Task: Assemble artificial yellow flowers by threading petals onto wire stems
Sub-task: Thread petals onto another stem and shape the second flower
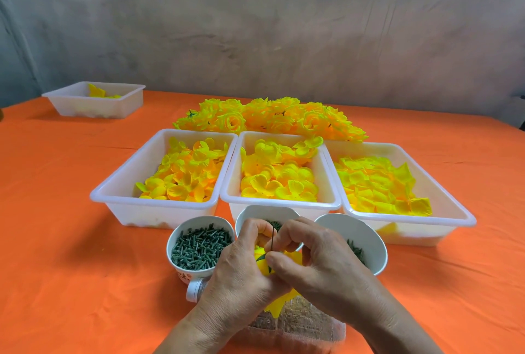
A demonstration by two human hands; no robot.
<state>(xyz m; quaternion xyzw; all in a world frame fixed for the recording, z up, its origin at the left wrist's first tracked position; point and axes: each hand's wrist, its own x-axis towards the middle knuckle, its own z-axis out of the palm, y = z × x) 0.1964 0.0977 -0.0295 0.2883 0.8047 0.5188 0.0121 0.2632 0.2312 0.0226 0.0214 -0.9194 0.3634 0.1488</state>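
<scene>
My left hand (240, 265) cups a yellow flower (279, 301) whose petals poke out below my palms. A thin dark wire stem (272, 237) sticks up between my two hands. My right hand (315, 262) pinches at the base of the stem, its thumb against a bit of green. Three white trays hold loose yellow petals: left tray (113, 191), middle tray (284, 206) and right tray (426, 220). Finished yellow flowers (270, 117) lie piled behind the trays.
A white cup of green plastic pieces (199, 245) stands left of my hands, with two more white bowls (366, 240) behind and to the right. A clear container (298, 328) sits beneath my wrists. Another white tray (96, 100) stands far left on the orange tablecloth.
</scene>
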